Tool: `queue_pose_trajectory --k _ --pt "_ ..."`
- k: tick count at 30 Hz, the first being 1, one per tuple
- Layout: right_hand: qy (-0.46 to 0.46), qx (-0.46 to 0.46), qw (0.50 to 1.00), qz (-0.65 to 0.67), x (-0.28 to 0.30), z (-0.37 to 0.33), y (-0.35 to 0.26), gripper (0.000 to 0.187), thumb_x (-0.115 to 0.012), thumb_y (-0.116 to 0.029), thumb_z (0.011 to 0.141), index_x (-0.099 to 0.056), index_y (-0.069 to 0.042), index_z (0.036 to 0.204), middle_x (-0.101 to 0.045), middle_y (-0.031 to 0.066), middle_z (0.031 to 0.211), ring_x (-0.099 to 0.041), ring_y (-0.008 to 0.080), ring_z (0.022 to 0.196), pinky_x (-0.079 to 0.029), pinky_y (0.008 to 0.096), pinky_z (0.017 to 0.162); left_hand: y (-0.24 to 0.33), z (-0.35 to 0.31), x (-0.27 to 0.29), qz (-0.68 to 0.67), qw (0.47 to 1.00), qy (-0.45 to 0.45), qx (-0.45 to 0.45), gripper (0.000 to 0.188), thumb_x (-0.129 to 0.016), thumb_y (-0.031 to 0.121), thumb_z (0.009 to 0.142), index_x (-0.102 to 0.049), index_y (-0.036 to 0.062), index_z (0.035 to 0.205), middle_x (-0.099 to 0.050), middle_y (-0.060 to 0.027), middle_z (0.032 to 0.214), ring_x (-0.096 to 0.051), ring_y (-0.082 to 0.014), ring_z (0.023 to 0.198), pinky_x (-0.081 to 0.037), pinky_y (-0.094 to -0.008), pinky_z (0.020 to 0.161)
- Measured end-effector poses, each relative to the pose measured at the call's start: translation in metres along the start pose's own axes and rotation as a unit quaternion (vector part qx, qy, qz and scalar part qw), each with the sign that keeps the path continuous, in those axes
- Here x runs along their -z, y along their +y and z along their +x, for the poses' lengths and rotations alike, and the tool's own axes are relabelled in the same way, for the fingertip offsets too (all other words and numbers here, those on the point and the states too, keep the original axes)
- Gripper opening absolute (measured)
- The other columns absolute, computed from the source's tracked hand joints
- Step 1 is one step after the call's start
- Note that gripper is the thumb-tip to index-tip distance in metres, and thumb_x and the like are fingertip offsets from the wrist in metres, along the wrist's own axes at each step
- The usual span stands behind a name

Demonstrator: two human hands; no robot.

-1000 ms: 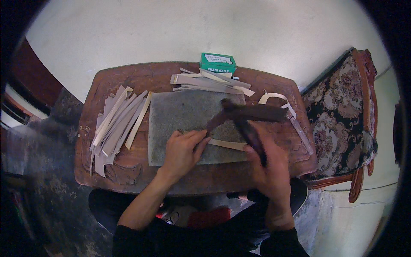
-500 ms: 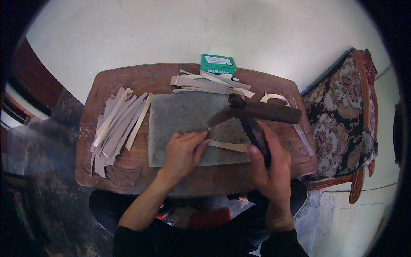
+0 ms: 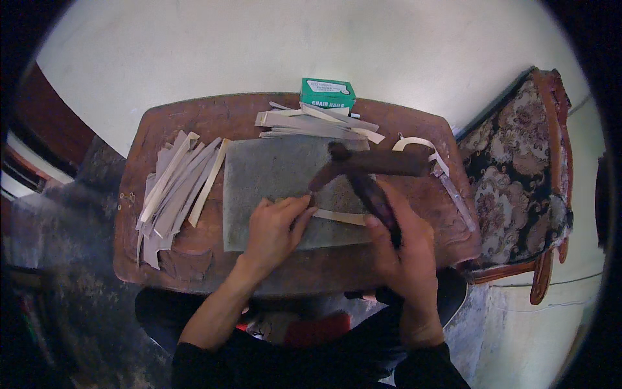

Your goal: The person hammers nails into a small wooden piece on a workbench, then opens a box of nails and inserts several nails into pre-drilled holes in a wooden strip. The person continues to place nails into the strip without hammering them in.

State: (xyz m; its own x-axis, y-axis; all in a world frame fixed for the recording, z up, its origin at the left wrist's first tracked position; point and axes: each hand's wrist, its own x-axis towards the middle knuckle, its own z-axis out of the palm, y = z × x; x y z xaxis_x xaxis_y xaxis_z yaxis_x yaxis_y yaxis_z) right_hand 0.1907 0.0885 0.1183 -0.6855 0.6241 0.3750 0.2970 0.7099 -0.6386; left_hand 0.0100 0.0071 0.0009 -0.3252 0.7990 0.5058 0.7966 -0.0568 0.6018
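Observation:
On the grey stone slab (image 3: pixel 249 175), my left hand (image 3: pixel 275 223) pinches a small nail (image 3: pixel 310 193) between thumb and fingertips, at the end of a pale curved strip (image 3: pixel 340 216). My right hand (image 3: pixel 405 243) is wrapped round the handle of a dark hammer (image 3: pixel 389 162). The hammer's narrow, tapering end points down at the nail, touching or almost touching it; blur hides which. The strip runs across the slab toward my right hand, whose thumb hides its far end.
Beige and grey strips lie in piles at the table's left (image 3: pixel 178 188) and back (image 3: pixel 311 123). A green box (image 3: pixel 327 93) stands behind. At right are a pale curved strip (image 3: pixel 414 141) and a slim tool (image 3: pixel 457 201). A patterned cushioned chair (image 3: pixel 512 175) stands right of the wooden table (image 3: pixel 194 259).
The hammer has moved left and slightly down, bringing its narrow end to the nail. My right hand has shifted left with it; my left hand stays nearly in place.

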Motion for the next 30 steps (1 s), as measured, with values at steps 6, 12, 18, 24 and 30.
queue_pose_trajectory --k 6,12,18,24,30 --pt "-0.014 -0.008 1.000 0.020 -0.003 0.000 0.009 0.038 -0.060 -0.011 0.093 -0.051 -0.001 0.128 -0.065 0.0247 0.108 -0.066 0.0412 0.097 -0.052 0.0429 0.082 -0.002 -0.001 0.003 0.017 0.999 -0.044 0.021 0.019 -0.069 0.017 0.087 -0.070 0.0053 0.102 -0.071 -0.0088 0.090 -0.065 -0.0265 0.070 -0.041 -0.0371 0.064" --pt "0.023 -0.181 0.955 0.234 -0.025 0.006 0.039 0.037 -0.055 -0.022 0.099 -0.048 -0.003 0.130 -0.062 0.0106 0.091 -0.062 0.0210 0.067 -0.050 0.0324 0.059 -0.004 0.001 -0.001 -0.048 0.998 -0.019 0.045 0.014 -0.069 0.016 0.087 -0.071 0.0063 0.096 -0.070 -0.0105 0.083 -0.062 -0.0242 0.062 -0.040 -0.0347 0.057" --pt "0.028 -0.259 0.861 0.437 -0.072 0.011 0.086 0.037 -0.051 -0.030 0.102 -0.045 -0.007 0.130 -0.047 -0.0011 0.074 -0.043 0.0054 0.048 -0.034 0.0221 0.039 -0.001 0.007 0.007 -0.170 0.965 -0.060 0.190 0.014 -0.070 0.017 0.088 -0.072 0.0064 0.097 -0.065 -0.0068 0.067 -0.052 -0.0111 0.052 -0.036 -0.0274 0.049" --pt "0.016 -0.260 0.867 0.425 -0.078 0.011 0.088 0.034 -0.051 -0.028 0.102 -0.045 -0.007 0.128 -0.049 0.0008 0.075 -0.046 0.0075 0.047 -0.036 0.0237 0.038 -0.017 0.001 -0.003 -0.291 0.933 -0.055 0.203 0.015 -0.069 0.015 0.090 -0.071 0.0028 0.099 -0.065 -0.0016 0.078 -0.050 -0.0063 0.067 -0.039 -0.0257 0.061" --pt "0.020 -0.264 0.866 0.423 -0.075 0.013 0.085 0.036 -0.051 -0.030 0.102 -0.047 -0.007 0.129 -0.049 -0.0011 0.074 -0.045 0.0060 0.048 -0.036 0.0228 0.039 -0.003 0.008 0.003 -0.258 0.932 -0.099 0.235 0.013 -0.067 0.010 0.091 -0.070 -0.0018 0.095 -0.071 -0.0095 0.102 -0.064 -0.0139 0.096 -0.048 -0.0281 0.087"
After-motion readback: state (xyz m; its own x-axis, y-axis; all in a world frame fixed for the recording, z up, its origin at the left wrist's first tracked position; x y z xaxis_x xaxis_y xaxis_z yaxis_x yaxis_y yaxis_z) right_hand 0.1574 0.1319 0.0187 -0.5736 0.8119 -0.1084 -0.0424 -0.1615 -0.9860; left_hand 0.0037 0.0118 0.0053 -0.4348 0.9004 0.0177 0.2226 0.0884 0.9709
